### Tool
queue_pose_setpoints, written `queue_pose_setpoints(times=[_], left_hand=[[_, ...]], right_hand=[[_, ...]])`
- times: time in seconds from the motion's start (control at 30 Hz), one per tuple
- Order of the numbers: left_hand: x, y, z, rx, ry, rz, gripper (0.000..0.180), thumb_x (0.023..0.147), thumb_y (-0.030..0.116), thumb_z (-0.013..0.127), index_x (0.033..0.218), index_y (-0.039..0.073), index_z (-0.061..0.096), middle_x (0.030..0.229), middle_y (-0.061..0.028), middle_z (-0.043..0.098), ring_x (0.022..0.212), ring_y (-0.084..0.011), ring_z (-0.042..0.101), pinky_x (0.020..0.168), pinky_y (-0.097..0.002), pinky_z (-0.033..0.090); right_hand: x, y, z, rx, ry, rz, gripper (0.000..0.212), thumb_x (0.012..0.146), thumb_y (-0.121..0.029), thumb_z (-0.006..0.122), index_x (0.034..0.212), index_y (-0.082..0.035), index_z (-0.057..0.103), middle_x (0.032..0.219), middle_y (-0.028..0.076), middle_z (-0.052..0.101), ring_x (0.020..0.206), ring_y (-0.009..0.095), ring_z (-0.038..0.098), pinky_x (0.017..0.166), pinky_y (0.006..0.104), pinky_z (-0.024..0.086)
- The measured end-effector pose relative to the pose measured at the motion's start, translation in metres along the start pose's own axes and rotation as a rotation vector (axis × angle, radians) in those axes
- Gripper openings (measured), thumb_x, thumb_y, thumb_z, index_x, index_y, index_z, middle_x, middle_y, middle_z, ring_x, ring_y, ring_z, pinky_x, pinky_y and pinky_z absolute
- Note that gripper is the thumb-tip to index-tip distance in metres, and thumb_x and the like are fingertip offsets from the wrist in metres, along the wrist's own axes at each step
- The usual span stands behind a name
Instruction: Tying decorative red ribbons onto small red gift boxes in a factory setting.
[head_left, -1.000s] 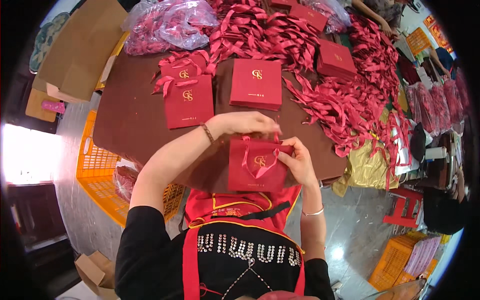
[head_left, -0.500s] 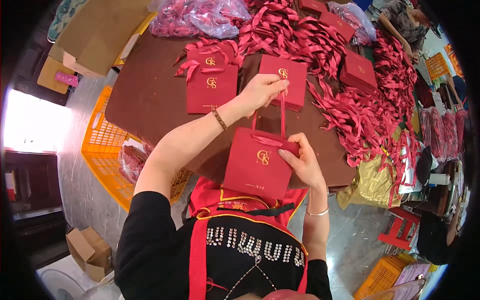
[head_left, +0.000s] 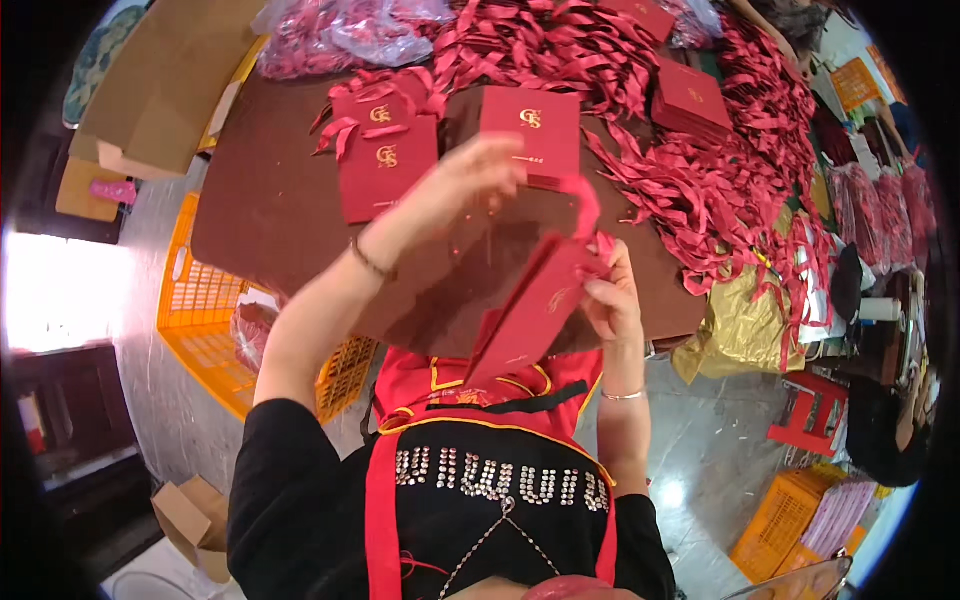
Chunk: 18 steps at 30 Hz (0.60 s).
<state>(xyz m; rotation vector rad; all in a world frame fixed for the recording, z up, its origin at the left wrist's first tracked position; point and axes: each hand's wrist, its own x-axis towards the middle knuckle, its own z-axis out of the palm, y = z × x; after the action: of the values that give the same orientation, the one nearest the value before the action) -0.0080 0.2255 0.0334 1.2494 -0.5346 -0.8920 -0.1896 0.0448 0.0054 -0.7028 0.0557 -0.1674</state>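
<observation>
A red gift bag (head_left: 535, 305) is gripped by my right hand (head_left: 612, 300) near its top edge, thumb on the front. The bag is tilted and turned partly edge-on above the table's near edge. Its red ribbon handle (head_left: 588, 205) loops up loosely. My left hand (head_left: 475, 172), smeared by motion, is off the bag with its fingers apart and seems to hold nothing. Behind it lies a stack of flat red bags (head_left: 540, 125). Left of that is another flat red bag (head_left: 390, 165), with one more, ribbons over it, just beyond.
Heaps of red ribbons (head_left: 690, 210) cover the brown table's (head_left: 290, 190) right and far parts. Another bag stack (head_left: 695, 98) sits among them. A clear plastic bag (head_left: 350, 40) lies at the far left. An orange crate (head_left: 200, 310) stands beside the table, a gold bag (head_left: 740, 330) at the right.
My left hand has let go of the ribbon handle and moved left. The bag has turned from facing me to nearly edge-on, still in my right hand. The whole view has shifted a little.
</observation>
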Motion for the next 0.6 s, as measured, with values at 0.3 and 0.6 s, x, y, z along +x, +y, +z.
queue_pose_setpoints(times=[0.3, 0.6], left_hand=[[-0.051, -0.065, 0.086, -0.343, 0.232, -0.106, 0.051, 0.091, 0.016, 0.056, 0.137, 0.010, 0.035, 0.117, -0.0057, 0.050, 0.105, -0.0127, 0.050, 0.093, -0.0284, 0.040], [-0.066, -0.068, 0.039, -0.015, 0.310, -0.159, 0.070, 0.089, 0.007, 0.055, 0.146, 0.011, 0.015, 0.127, -0.0129, 0.047, 0.116, -0.0211, 0.048, 0.096, -0.0321, 0.040]], right_hand=[[0.021, 0.022, 0.000, 0.061, 0.057, -0.150, 0.020, 0.087, -0.008, 0.049, 0.107, -0.004, 0.052, 0.108, 0.014, 0.058, 0.099, 0.025, 0.058, 0.093, 0.0380, 0.047], [0.011, -0.035, -0.099, -0.653, 0.643, -0.257, 0.019, 0.081, -0.002, 0.056, 0.099, -0.008, 0.059, 0.099, 0.006, 0.061, 0.086, 0.016, 0.059, 0.069, 0.0286, 0.048]])
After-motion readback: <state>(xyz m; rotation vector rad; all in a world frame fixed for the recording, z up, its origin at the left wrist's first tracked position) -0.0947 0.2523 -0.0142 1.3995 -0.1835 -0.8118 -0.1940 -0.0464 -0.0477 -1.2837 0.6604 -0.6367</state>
